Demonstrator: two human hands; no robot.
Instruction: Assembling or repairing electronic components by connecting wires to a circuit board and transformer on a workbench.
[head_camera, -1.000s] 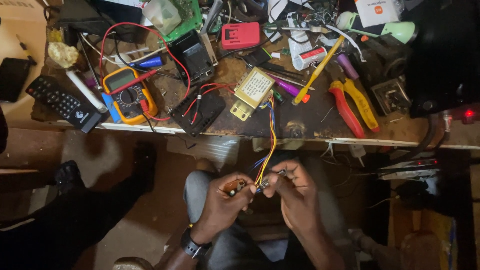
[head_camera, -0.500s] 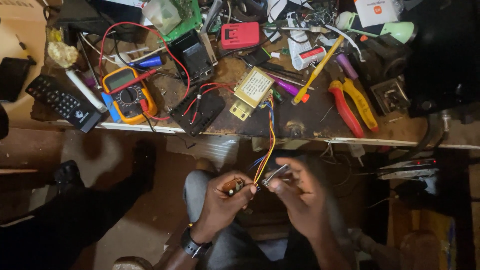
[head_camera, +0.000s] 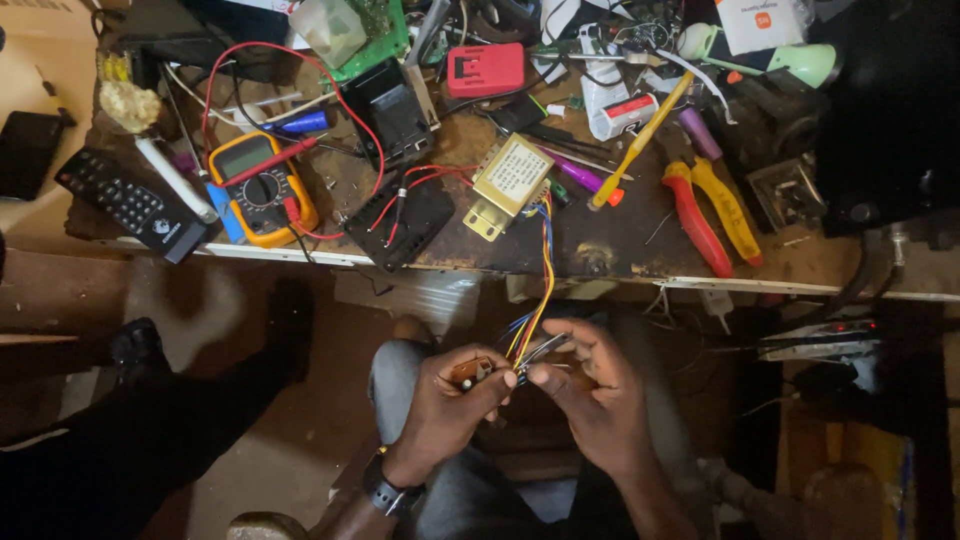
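Yellow, orange and blue insulated wires (head_camera: 545, 270) hang in a thin bundle from the small brass-coloured transformer block (head_camera: 512, 178) on the scarred wooden bench (head_camera: 620, 255) down to our lap, below the bench edge. Our right hand (head_camera: 592, 400) pinches their loose ends between thumb and fingertips. Our left hand (head_camera: 445, 405), a dark watch at its wrist, has its fingers curled tight round a small brown tool (head_camera: 470, 370) just beside the wire ends. Up on the bench we see a yellow multimeter (head_camera: 262, 187) with red leads, red and yellow pliers (head_camera: 712, 215), and a black remote control (head_camera: 130, 203).
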